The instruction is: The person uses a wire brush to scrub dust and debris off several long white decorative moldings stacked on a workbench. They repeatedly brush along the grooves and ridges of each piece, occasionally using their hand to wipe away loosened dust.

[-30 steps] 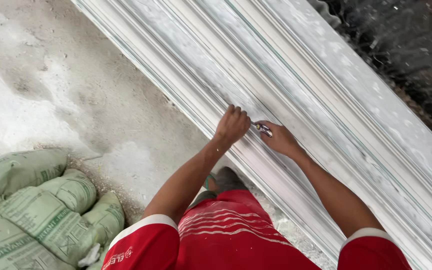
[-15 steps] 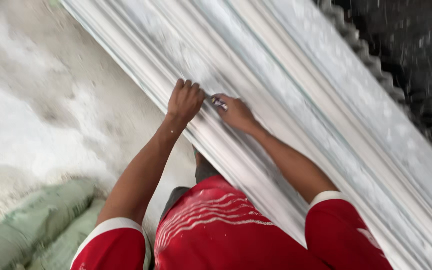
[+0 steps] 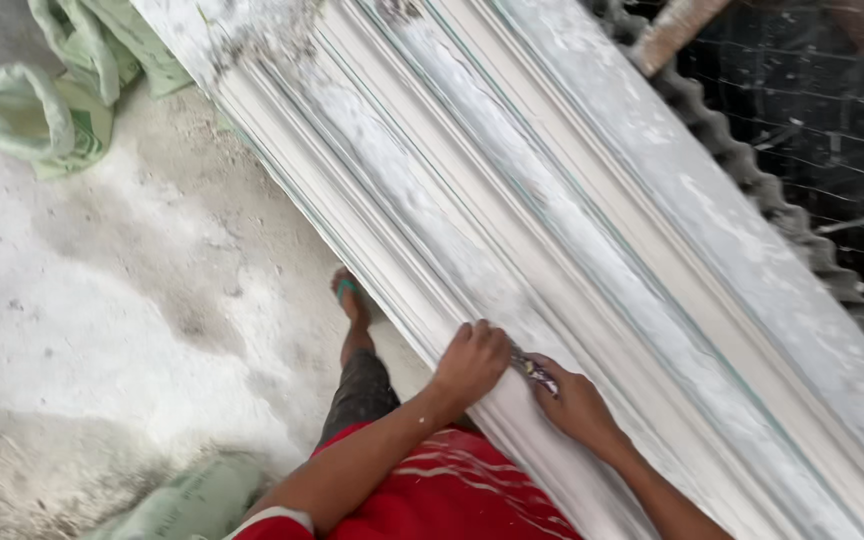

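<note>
A long white moulded strip (image 3: 472, 200), ribbed with thin green lines and dusted with plaster, runs diagonally from upper left to lower right. My left hand (image 3: 472, 362) rests closed on its near edge, fingers curled over the rib. My right hand (image 3: 577, 405) sits just right of it and grips a small thin tool (image 3: 532, 370), its tip against the moulding between the two hands. My red sleeves and shirt (image 3: 432, 495) fill the bottom of the view.
A dusty concrete floor (image 3: 102, 300) spreads to the left. Green sacks (image 3: 52, 90) lie at the upper left and another sack (image 3: 192, 500) at the bottom. A foot in a sandal (image 3: 350, 295) stands by the moulding. Corrugated sheet (image 3: 752, 170) and wire mesh (image 3: 832, 110) line the right.
The view has swung along the moulding, bringing the upper-left sacks into sight. Both hands stay together on the near edge with the tool between them.
</note>
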